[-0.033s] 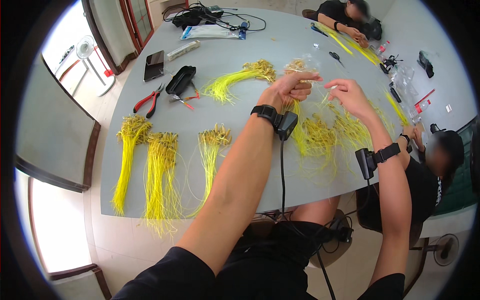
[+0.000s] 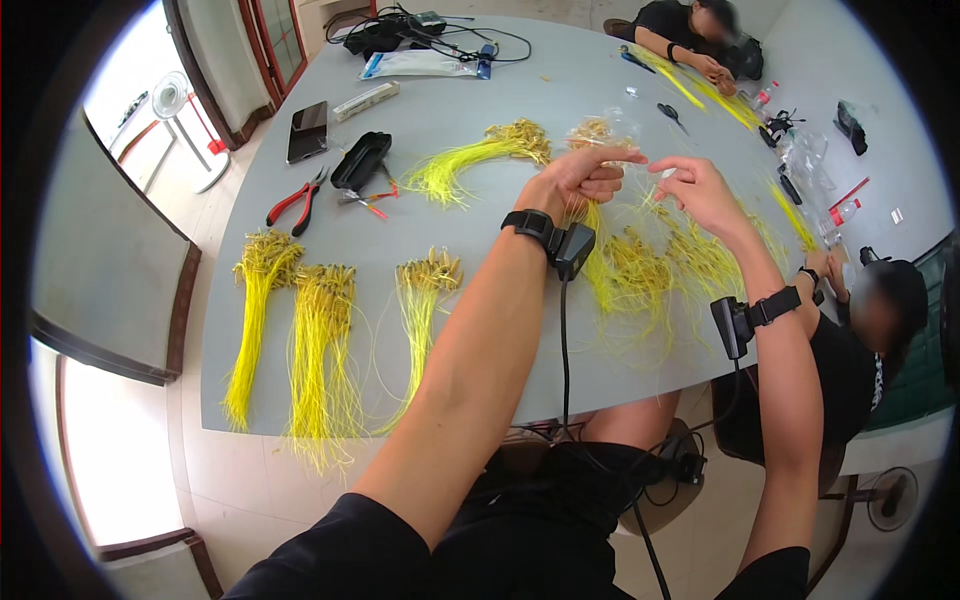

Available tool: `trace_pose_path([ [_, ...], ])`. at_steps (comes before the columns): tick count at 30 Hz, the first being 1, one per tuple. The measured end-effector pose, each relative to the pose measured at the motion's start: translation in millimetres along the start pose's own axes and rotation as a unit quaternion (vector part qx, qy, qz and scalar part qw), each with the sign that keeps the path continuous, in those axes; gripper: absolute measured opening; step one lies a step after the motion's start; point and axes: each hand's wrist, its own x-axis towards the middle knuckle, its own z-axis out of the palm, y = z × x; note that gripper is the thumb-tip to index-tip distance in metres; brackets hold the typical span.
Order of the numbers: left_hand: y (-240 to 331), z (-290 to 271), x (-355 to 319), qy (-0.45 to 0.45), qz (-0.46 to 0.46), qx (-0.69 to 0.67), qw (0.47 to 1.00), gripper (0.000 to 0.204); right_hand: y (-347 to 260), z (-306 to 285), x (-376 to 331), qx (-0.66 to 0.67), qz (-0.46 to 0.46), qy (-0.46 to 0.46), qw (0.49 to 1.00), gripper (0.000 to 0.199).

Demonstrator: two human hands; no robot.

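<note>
My left hand [image 2: 590, 174] is closed around yellow strings [image 2: 595, 225] that hang below its curled fingers, its index finger stretched to the right. Close to that fingertip, my right hand [image 2: 693, 190] is bent with thumb and index finger nearly together; whatever they pinch is too small to make out. Under and between the hands lies a loose pile of yellow strings with gold-coloured ends [image 2: 640, 268]. Behind my left hand is a clear plastic bag of small gold-coloured pieces [image 2: 597, 130]. Another bundle of yellow strings [image 2: 480, 160] rests to the left of it.
Three string bundles lie at the left front, one of them a thick bundle [image 2: 258, 300]. Red-handled pliers [image 2: 297, 202], a black case [image 2: 361, 160], a phone [image 2: 307, 132] and scissors [image 2: 672, 116] are on the grey table [image 2: 400, 225]. Two other people work along the right side.
</note>
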Motion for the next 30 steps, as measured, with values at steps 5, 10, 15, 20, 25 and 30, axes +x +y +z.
trace_pose_path([
  [5,-1,6,-4,-0.034,-0.007,0.026,0.999,0.028,-5,0,-7,0.073,-0.032,0.004,0.997,0.031],
  [10,-4,7,-1,-0.016,-0.016,0.039,0.999,0.02,-4,4,-12,0.124,-0.056,0.03,0.99,0.024],
  [15,-5,7,1,-0.029,-0.021,0.082,0.996,0.019,-2,11,-12,0.136,-0.046,0.056,0.988,0.022],
  [20,-6,8,0,-0.038,-0.02,0.082,0.996,0.015,-3,15,-18,0.176,-0.018,0.085,0.981,0.02],
  [25,-4,12,-4,-0.059,-0.008,0.056,0.997,0.015,-3,12,-18,0.222,-0.003,0.109,0.969,0.018],
  [30,-3,15,-3,-0.077,-0.007,0.057,0.995,0.018,2,11,-17,0.183,-0.03,0.112,0.976,0.016],
])
